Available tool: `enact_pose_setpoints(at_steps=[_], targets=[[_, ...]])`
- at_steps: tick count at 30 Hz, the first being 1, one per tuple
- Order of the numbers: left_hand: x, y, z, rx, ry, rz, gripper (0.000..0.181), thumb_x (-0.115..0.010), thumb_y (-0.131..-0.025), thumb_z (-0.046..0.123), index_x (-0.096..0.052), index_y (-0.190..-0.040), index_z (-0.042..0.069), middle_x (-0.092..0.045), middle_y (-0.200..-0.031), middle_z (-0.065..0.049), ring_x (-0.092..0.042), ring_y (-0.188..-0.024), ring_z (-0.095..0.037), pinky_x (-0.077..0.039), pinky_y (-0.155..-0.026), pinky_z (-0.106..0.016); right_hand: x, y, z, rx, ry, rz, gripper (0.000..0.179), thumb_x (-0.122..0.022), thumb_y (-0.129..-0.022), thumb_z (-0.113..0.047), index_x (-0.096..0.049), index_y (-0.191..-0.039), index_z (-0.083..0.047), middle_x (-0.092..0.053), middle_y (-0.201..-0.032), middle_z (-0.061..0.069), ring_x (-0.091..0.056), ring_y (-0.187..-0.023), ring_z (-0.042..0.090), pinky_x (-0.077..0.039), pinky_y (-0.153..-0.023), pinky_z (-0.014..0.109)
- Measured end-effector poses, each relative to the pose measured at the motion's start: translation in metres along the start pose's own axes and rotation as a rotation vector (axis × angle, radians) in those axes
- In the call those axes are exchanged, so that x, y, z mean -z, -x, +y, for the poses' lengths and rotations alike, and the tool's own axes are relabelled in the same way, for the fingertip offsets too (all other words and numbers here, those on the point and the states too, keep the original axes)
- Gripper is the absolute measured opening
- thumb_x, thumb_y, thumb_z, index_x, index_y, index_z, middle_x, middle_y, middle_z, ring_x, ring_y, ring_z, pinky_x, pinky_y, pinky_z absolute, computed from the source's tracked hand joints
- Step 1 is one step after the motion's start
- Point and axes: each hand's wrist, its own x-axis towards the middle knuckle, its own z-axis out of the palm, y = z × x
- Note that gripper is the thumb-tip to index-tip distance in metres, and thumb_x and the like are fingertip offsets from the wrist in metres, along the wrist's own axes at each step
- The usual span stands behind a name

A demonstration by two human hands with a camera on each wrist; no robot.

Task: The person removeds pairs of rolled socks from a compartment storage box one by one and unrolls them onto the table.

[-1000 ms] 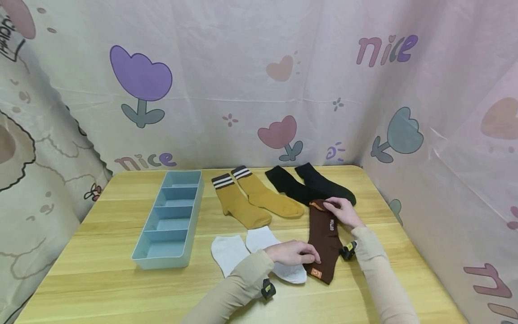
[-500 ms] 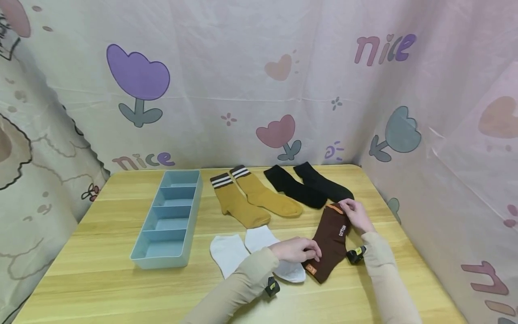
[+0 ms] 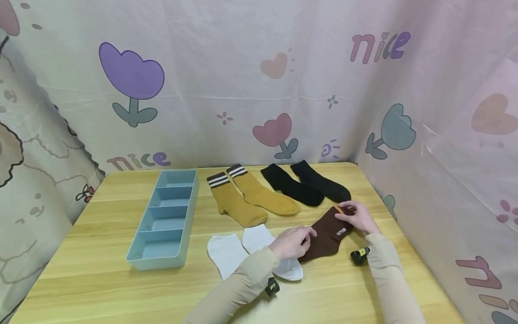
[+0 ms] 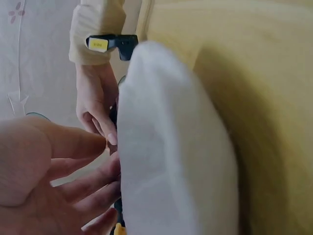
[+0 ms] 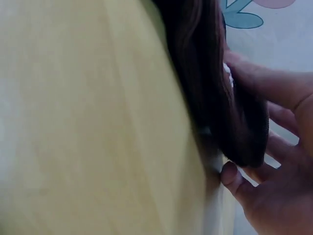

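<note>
A dark brown sock [image 3: 325, 236] with an orange band at the cuff and white "COTTON" lettering lies aslant on the table. My right hand [image 3: 359, 218] pinches its cuff end; in the right wrist view the thumb [image 5: 269, 81] lies on one side of the sock and fingers on the other. At the toe end, my left hand [image 3: 292, 243] pinches the fabric between thumb and fingers, hiding the toe. Under and beside the left wrist lie two white ankle socks [image 3: 225, 254], one of which [image 4: 171, 147] fills the middle of the left wrist view.
Two mustard socks [image 3: 240, 204] with striped cuffs lie behind the white ones. Farther right are two black socks [image 3: 301, 191]. A pale blue box [image 3: 184, 243] with several compartments stands on the left of the wooden table [image 3: 101, 234]. A printed curtain [image 3: 202, 67] hangs behind.
The brown sock has turned from nearly upright to slanting, its cuff now farther right. My right hand has moved right and slightly down with the cuff; the left has shifted up at the toe.
</note>
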Motion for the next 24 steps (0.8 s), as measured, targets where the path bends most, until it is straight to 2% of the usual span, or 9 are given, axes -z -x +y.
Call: enact_pose_setpoints(at_steps=[3,7,10,13,18,21,24], targets=[[0.000,0.001,-0.001,-0.001,0.124,0.001,0.029,-0.059,-0.096,0.009,-0.064,-0.125,0.011,-0.074,-0.106,0.001,-0.066,-0.100,-0.007,-0.049,-0.094,-0.019,0.000,0.000,-0.001,-0.034,-0.016,0.011,0.037,-0.080,-0.086,-0.021,-0.071,-0.112,0.003,-0.071,-0.113,0.024,-0.064,-0.096,0.018,-0.048,-0.081,0.021],[0.001,0.003,-0.003,0.030,0.237,-0.048,0.031,-0.060,-0.096,0.008,-0.062,-0.127,0.006,-0.076,-0.111,-0.003,-0.068,-0.107,-0.009,-0.049,-0.096,-0.018,0.004,0.003,-0.001,-0.082,-0.077,0.020,0.033,-0.079,-0.087,-0.020,-0.072,-0.107,0.005,-0.074,-0.105,0.020,-0.060,-0.085,0.000,-0.046,-0.077,0.015],[0.003,0.006,-0.006,0.078,0.203,-0.050,0.032,-0.062,-0.097,0.011,-0.061,-0.128,0.007,-0.075,-0.112,-0.002,-0.067,-0.109,-0.010,-0.049,-0.096,-0.019,0.008,0.006,0.001,-0.092,-0.127,0.000,0.032,-0.078,-0.087,-0.017,-0.069,-0.104,0.008,-0.074,-0.097,0.012,-0.058,-0.079,-0.006,-0.047,-0.074,0.014],[0.005,0.006,-0.010,0.111,0.160,-0.013,0.031,-0.062,-0.096,0.013,-0.062,-0.127,0.008,-0.074,-0.113,-0.001,-0.067,-0.110,-0.012,-0.050,-0.097,-0.022,0.015,0.012,0.006,-0.062,-0.149,-0.056,0.030,-0.077,-0.086,-0.011,-0.066,-0.105,0.010,-0.072,-0.091,0.006,-0.058,-0.074,-0.005,-0.048,-0.070,0.016],[0.008,0.006,-0.017,0.106,0.092,0.038,0.031,-0.063,-0.094,0.006,-0.063,-0.125,0.007,-0.074,-0.111,-0.003,-0.067,-0.107,-0.014,-0.051,-0.095,-0.023,0.030,0.024,0.010,0.006,-0.166,-0.248,0.026,-0.075,-0.085,-0.003,-0.065,-0.103,0.013,-0.073,-0.082,0.013,-0.063,-0.069,0.001,-0.050,-0.067,0.019],[0.008,0.007,-0.021,0.094,0.077,0.048,0.037,-0.064,-0.090,-0.003,-0.062,-0.126,0.007,-0.073,-0.112,-0.004,-0.067,-0.108,-0.016,-0.051,-0.096,-0.024,0.036,0.030,0.007,-0.015,-0.146,-0.348,0.022,-0.076,-0.086,-0.007,-0.066,-0.097,0.009,-0.076,-0.083,0.013,-0.066,-0.072,0.001,-0.048,-0.069,0.018],[0.008,0.007,-0.026,0.092,0.100,0.062,0.046,-0.063,-0.085,-0.012,-0.060,-0.127,0.006,-0.071,-0.114,-0.005,-0.065,-0.111,-0.019,-0.050,-0.098,-0.026,0.039,0.035,0.005,-0.058,-0.123,-0.422,0.024,-0.078,-0.086,-0.014,-0.067,-0.094,0.005,-0.075,-0.080,0.003,-0.061,-0.071,0.000,-0.045,-0.067,0.019]])
